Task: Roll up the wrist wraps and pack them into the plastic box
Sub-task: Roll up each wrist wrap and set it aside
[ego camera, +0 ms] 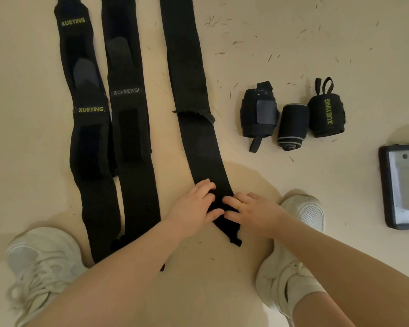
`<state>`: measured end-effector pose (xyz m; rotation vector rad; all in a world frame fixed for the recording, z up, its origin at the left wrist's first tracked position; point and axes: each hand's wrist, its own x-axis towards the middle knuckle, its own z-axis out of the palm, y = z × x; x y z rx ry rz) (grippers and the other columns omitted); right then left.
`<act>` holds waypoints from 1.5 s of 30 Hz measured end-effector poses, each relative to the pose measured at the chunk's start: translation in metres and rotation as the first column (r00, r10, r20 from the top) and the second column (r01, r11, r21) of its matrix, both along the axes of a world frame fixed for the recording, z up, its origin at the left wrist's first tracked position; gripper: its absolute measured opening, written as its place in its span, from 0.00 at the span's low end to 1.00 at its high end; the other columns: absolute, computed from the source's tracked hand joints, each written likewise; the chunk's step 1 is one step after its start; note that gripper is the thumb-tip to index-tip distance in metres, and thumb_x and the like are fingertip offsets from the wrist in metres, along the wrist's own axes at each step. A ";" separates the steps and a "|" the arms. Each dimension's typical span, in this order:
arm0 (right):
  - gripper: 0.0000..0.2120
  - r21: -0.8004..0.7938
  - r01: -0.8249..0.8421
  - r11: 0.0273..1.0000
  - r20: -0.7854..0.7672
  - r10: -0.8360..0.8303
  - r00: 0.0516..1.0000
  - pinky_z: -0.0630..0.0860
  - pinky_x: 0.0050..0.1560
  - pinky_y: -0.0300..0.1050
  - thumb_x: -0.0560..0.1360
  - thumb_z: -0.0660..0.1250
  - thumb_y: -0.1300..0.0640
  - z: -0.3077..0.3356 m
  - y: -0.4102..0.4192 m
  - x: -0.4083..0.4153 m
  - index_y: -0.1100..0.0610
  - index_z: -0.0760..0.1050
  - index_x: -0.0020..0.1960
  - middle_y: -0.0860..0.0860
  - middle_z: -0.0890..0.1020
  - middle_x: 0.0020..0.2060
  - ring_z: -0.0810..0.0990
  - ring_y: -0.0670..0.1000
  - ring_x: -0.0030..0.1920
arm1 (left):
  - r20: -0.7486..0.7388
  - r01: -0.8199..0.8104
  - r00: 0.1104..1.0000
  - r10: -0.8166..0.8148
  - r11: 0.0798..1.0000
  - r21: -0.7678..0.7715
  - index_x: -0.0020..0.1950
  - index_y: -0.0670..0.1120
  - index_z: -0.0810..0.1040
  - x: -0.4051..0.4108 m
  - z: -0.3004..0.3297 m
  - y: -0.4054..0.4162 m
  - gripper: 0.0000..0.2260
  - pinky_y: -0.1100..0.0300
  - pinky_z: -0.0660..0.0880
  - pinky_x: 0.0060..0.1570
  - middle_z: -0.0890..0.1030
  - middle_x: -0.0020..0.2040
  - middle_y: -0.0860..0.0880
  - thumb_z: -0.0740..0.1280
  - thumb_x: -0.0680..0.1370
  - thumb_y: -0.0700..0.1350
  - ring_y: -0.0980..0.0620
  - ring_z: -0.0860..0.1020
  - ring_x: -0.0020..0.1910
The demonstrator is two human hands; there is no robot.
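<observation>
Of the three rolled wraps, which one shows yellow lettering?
The rightmost roll, nearest the box: XUEYING runs down its side. The middle roll has grey stripes; the left roll a grey tab.

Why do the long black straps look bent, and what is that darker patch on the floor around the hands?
In the head view, the wide-angle lens bows the flat wrist wraps toward the edges; the darker patch on the floor is a soft shadow around the left hand and right hand; black fabric hides detail, though the printed lettering reads clearly.

A beige floor [269, 43] carries three flat black wraps [128, 128], three rolled wraps [293, 123], and a dark-rimmed box [385, 185].
</observation>
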<state>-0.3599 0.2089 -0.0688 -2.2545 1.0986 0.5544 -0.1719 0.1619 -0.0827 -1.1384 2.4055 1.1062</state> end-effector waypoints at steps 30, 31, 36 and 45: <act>0.10 0.009 0.424 0.905 -0.020 -0.424 0.905 0.69 0.53 0.42 0.80 0.59 0.59 -0.012 -0.035 0.032 0.56 0.70 0.60 0.52 0.76 0.56 0.73 0.52 0.56 | -0.015 -0.209 0.978 0.208 0.976 -0.067 0.68 0.44 0.70 -0.007 -0.004 0.013 0.15 0.64 0.62 0.65 0.66 0.71 0.48 0.58 0.82 0.44 0.54 0.57 0.74; 0.09 0.018 0.428 0.903 -0.051 -0.427 0.903 0.70 0.52 0.43 0.79 0.60 0.60 -0.011 -0.039 0.035 0.57 0.70 0.60 0.53 0.76 0.55 0.73 0.53 0.56 | -0.007 -0.203 0.979 0.203 0.976 -0.075 0.68 0.45 0.69 -0.008 -0.004 0.013 0.15 0.63 0.63 0.65 0.66 0.71 0.48 0.59 0.82 0.43 0.54 0.57 0.73; 0.09 0.052 0.542 0.839 -0.037 -0.541 0.840 0.70 0.47 0.42 0.79 0.60 0.60 -0.014 -0.043 0.042 0.58 0.69 0.59 0.54 0.74 0.55 0.74 0.52 0.54 | 0.076 -0.085 0.993 0.091 0.993 -0.077 0.69 0.44 0.69 -0.009 0.000 0.013 0.19 0.63 0.60 0.67 0.63 0.72 0.48 0.59 0.81 0.51 0.53 0.54 0.75; 0.17 0.054 0.444 0.894 0.131 -0.447 0.885 0.70 0.59 0.43 0.79 0.61 0.54 0.002 -0.027 0.021 0.56 0.69 0.67 0.53 0.64 0.67 0.67 0.52 0.63 | 0.007 -0.345 0.939 0.345 0.938 0.028 0.56 0.50 0.71 -0.010 -0.003 0.004 0.05 0.56 0.75 0.53 0.73 0.55 0.53 0.59 0.81 0.45 0.60 0.74 0.49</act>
